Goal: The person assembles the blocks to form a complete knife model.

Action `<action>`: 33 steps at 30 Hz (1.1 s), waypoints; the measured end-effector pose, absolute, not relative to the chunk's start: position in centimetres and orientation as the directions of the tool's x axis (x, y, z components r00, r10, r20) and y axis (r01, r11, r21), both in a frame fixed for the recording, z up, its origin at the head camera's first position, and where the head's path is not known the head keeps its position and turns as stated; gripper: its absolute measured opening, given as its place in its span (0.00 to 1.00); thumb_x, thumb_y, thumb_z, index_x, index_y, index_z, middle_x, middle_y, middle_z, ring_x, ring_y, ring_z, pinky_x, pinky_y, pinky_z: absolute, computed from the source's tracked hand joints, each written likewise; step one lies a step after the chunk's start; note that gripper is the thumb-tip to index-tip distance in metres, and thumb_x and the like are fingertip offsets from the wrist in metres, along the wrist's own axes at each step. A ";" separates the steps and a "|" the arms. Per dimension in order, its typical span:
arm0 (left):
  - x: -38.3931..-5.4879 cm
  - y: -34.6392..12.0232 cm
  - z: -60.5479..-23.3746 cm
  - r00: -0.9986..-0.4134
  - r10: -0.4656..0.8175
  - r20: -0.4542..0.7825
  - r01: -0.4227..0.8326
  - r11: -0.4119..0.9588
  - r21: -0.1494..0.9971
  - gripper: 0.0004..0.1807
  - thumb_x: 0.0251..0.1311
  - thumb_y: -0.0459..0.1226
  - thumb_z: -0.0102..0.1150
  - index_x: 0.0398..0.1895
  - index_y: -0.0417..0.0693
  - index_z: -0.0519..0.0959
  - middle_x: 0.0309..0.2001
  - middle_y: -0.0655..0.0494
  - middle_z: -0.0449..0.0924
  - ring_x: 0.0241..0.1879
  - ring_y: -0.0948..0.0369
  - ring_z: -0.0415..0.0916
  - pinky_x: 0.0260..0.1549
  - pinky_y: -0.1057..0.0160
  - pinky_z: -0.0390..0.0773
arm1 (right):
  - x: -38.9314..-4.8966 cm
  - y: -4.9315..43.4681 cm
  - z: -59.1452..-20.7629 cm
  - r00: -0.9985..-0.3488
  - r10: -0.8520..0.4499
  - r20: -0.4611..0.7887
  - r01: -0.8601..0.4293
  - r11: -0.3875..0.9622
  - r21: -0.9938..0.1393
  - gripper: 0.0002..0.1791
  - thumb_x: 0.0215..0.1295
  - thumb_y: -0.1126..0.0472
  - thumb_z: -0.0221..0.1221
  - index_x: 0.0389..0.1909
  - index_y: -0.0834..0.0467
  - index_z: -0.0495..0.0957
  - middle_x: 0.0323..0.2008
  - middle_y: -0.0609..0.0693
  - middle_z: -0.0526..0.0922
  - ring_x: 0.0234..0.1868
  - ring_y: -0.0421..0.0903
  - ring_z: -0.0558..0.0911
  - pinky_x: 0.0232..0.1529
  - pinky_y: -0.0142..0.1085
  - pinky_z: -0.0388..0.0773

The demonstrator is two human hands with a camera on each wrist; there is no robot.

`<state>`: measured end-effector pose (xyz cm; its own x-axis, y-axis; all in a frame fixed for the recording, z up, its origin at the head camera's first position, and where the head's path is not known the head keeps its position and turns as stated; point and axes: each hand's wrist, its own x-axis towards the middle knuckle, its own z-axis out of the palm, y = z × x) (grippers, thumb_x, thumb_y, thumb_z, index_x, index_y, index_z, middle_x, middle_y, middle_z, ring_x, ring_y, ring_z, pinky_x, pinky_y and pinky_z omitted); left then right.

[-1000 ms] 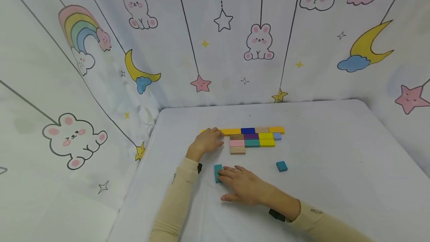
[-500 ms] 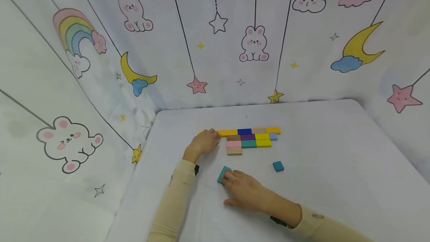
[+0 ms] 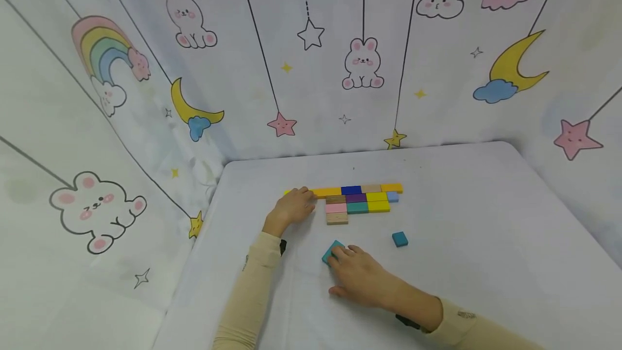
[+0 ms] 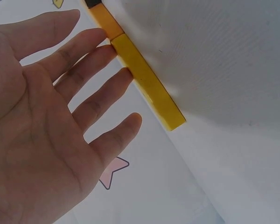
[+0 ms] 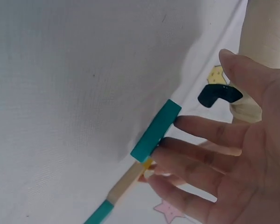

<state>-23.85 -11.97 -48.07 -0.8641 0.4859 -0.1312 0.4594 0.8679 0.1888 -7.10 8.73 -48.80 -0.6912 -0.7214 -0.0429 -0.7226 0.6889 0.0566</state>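
My left hand lies at the left end of a back row of blocks. In the left wrist view, its nearly straight fingertips touch the side of a yellow block and reach the orange block beside it. My right hand is nearer the front, its fingertips on a slanted teal block. Fingers are extended against that block's edge in the right wrist view, and the thumb stands apart. Part of the teal block is hidden under the fingers in the head view. A small teal square block lies to the right.
The back row continues with a blue block, a plain wooden one and an orange one. Against it lie shorter rows, including a purple block and a pink one. A white cloth covers the table.
The teal block has slid right across the cloth and turned from upright in view to slanted, with my right fingers on it. My left hand has stayed at the row. The head view has shifted slightly.
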 end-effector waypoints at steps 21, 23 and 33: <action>-24.1 -12.3 -48.2 -0.866 0.477 -0.150 0.446 0.872 0.199 0.21 0.79 0.44 0.53 0.69 0.49 0.78 0.69 0.50 0.74 0.68 0.48 0.71 0.69 0.49 0.72 | -6.3 9.8 -48.7 -0.794 -0.602 -0.088 -0.608 0.788 0.094 0.43 0.67 0.32 0.63 0.67 0.63 0.77 0.66 0.63 0.78 0.67 0.55 0.79 0.64 0.49 0.79; -24.0 -12.2 -48.0 -0.865 0.480 -0.147 0.449 0.871 0.200 0.21 0.79 0.44 0.54 0.68 0.49 0.78 0.69 0.50 0.74 0.68 0.48 0.71 0.68 0.49 0.72 | -6.3 10.0 -48.5 -0.813 -0.570 -0.113 -0.580 0.811 0.082 0.44 0.67 0.31 0.63 0.68 0.63 0.76 0.67 0.63 0.77 0.68 0.56 0.78 0.64 0.50 0.79; -24.3 -12.2 -48.3 -0.863 0.484 -0.146 0.453 0.868 0.203 0.20 0.78 0.45 0.55 0.67 0.50 0.79 0.67 0.52 0.74 0.66 0.49 0.72 0.66 0.50 0.74 | -6.9 10.8 -48.5 -0.852 -0.504 -0.143 -0.515 0.856 0.052 0.46 0.65 0.31 0.65 0.67 0.66 0.75 0.67 0.66 0.76 0.68 0.59 0.78 0.65 0.53 0.78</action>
<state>-24.26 -12.22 -48.25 -0.8627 0.4842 -0.1456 0.4531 0.8681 0.2028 -6.85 10.82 -48.54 -0.8520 -0.5037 -0.1429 -0.5146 0.8559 0.0517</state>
